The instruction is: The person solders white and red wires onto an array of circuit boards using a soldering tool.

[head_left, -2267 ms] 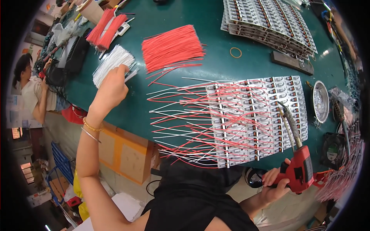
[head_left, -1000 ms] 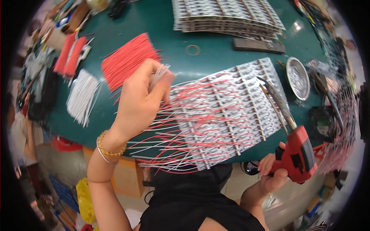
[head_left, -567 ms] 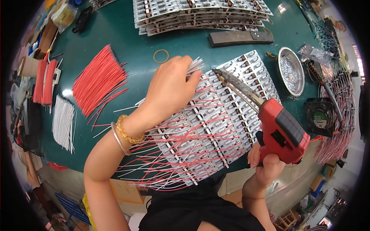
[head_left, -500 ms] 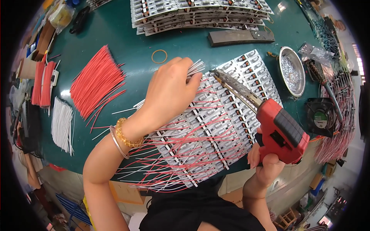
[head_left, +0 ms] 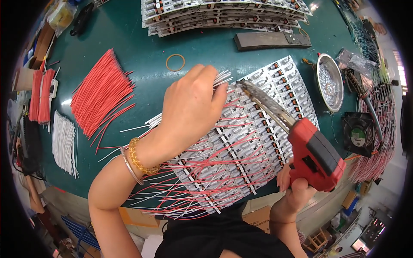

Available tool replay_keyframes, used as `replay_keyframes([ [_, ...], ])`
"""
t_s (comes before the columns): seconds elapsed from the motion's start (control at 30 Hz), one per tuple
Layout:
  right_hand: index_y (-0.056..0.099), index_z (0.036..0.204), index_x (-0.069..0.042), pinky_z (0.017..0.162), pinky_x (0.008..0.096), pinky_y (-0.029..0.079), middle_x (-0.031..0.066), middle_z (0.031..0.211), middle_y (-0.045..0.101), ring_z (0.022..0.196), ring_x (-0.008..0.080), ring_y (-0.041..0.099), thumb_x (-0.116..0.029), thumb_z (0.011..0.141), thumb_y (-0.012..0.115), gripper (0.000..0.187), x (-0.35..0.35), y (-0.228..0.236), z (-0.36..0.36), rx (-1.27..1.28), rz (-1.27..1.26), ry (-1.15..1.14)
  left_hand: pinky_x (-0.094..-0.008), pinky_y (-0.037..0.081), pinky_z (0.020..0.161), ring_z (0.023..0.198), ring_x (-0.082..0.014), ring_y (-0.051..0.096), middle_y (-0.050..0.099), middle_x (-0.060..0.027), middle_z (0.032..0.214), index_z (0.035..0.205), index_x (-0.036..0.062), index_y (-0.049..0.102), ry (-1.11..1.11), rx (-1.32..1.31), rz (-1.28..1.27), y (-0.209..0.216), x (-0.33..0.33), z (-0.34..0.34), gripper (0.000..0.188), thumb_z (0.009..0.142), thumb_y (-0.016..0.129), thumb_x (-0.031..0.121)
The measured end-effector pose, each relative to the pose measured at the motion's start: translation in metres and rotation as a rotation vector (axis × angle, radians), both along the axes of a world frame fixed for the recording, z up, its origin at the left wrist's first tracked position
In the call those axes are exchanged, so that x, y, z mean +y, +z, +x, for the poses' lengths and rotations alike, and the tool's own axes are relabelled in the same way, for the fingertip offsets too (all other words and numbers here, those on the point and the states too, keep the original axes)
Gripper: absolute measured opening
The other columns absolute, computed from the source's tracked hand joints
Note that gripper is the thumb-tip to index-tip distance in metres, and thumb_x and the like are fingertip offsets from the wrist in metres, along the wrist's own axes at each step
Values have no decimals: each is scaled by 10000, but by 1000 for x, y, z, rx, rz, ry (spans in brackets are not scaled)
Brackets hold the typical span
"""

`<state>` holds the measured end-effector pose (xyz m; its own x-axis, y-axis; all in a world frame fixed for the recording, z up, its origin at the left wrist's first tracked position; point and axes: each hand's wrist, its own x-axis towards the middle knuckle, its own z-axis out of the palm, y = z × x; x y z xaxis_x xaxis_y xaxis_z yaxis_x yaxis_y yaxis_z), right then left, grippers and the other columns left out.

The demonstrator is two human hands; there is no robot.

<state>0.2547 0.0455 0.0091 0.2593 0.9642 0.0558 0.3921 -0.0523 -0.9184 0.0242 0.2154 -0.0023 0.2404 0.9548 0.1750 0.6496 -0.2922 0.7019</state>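
My left hand [head_left: 193,101] is closed round a bundle of white wires [head_left: 222,78], whose tips stick out past my thumb over a panel of circuit boards [head_left: 279,99]. In my right hand [head_left: 297,185] is a red and black soldering gun [head_left: 316,155]. Its dark tip reaches the panel's upper left part, close to the white wire ends; whether they touch I cannot tell. Red and white wires [head_left: 206,162] trail leftward off the panel's lower rows. My left hand hides part of the panel's left edge.
Left lie a pile of red wires [head_left: 103,94] and a pile of white wires [head_left: 64,142]. A rubber band [head_left: 175,62], a dark bar [head_left: 266,41] and stacked board panels [head_left: 223,19] lie beyond. At right are a metal bowl [head_left: 320,86] and a small black fan [head_left: 358,133].
The view has shifted slightly, so the piles on the left sit a little further left. Both hands keep their hold, and the soldering gun's tip remains near the white wire ends.
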Motion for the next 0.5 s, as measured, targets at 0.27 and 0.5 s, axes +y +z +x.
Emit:
replay_keyframes([
  [0.27, 435, 1259, 188, 393, 227, 361, 2, 503, 465, 384, 89, 426, -620, 818, 688, 955, -7, -4, -3, 228, -15, -109, -439, 435, 632, 709, -367, 566, 584, -185, 805, 832, -41, 580, 6, 14, 3, -2, -3, 0, 210, 881, 669, 142],
  [0.5, 423, 1266, 186, 399, 227, 366, 0, 502, 462, 386, 91, 429, -623, 822, 684, 960, 0, 7, -15, 291, 50, -7, -483, 471, 628, 736, -405, 609, 602, -198, 844, 872, -30, 591, -41, -47, -44, 4, -2, -5, 179, 904, 635, 140],
])
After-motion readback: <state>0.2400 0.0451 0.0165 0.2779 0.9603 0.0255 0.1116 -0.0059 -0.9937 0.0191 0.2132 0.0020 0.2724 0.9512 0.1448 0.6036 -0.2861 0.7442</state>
